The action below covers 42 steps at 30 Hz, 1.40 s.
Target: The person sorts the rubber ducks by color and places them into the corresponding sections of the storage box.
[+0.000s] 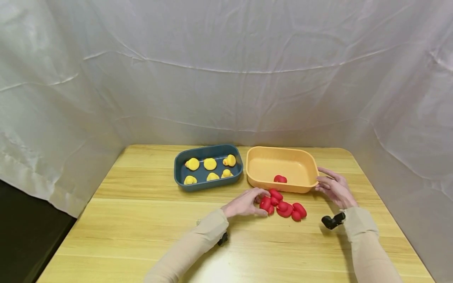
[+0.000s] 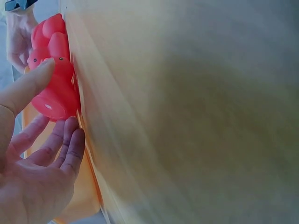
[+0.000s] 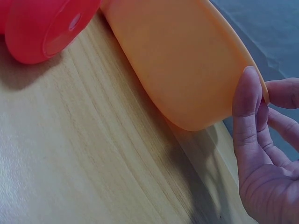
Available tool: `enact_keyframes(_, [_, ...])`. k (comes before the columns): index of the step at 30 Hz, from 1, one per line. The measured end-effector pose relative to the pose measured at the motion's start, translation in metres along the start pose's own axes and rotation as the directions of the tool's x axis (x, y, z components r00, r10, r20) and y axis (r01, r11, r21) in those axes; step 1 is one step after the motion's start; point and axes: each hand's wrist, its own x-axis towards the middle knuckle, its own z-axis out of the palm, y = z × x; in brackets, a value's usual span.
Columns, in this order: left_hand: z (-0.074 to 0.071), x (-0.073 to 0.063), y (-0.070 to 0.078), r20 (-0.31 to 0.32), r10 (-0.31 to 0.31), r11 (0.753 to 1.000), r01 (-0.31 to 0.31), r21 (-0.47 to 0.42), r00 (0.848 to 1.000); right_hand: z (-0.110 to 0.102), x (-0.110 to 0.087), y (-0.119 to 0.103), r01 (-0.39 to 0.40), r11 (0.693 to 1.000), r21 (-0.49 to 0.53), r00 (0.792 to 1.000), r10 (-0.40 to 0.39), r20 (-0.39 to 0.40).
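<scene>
Several red rubber ducks lie bunched on the table in front of an orange bin [image 1: 269,165]. My left hand [image 1: 245,203] reaches around the leftmost red duck [image 1: 264,203], its thumb and fingers spread apart at either side. In the left wrist view the fingertips come right up to that duck's base [image 2: 55,105], and the thumb overlaps its head. At the bin's right end, my right hand [image 1: 336,189] pinches the rim between thumb and fingers, as the right wrist view shows. One more red duck [image 1: 280,179] sits inside the orange bin.
To the left of the orange bin stands a dark blue bin [image 1: 209,185] with several yellow rubber ducks [image 1: 210,164] in it. Pale sheeting [image 1: 226,98] hangs behind the wooden table [image 1: 134,220] and along its sides. Each wrist carries a small black camera [image 1: 332,221].
</scene>
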Motion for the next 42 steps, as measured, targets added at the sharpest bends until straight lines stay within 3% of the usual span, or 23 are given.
enact_keyframes(8, [-0.005, -0.004, -0.005, -0.019, -0.025, 0.999, 0.024, -0.049, 1.0, 0.001, 0.0, 0.001, 0.004, 1.0, -0.002, 1.0, -0.004, 0.001])
enact_keyframes(21, [-0.021, -0.016, -0.009, -0.101, 0.0, 0.984, -0.017, -0.175, 0.995, -0.001, 0.0, 0.001, 0.006, 1.0, 0.001, 1.0, -0.006, 0.016])
enact_keyframes(36, [-0.06, -0.016, 0.002, -0.102, -0.057, 0.972, 0.032, -0.232, 0.993, -0.001, 0.001, -0.001, -0.017, 1.0, 0.003, 1.0, 0.017, 0.0])
enact_keyframes(42, [-0.07, -0.014, 0.005, -0.13, -0.032, 0.976, 0.003, -0.216, 0.991, 0.0, -0.001, -0.002, -0.022, 1.0, -0.018, 1.0, 0.022, -0.006])
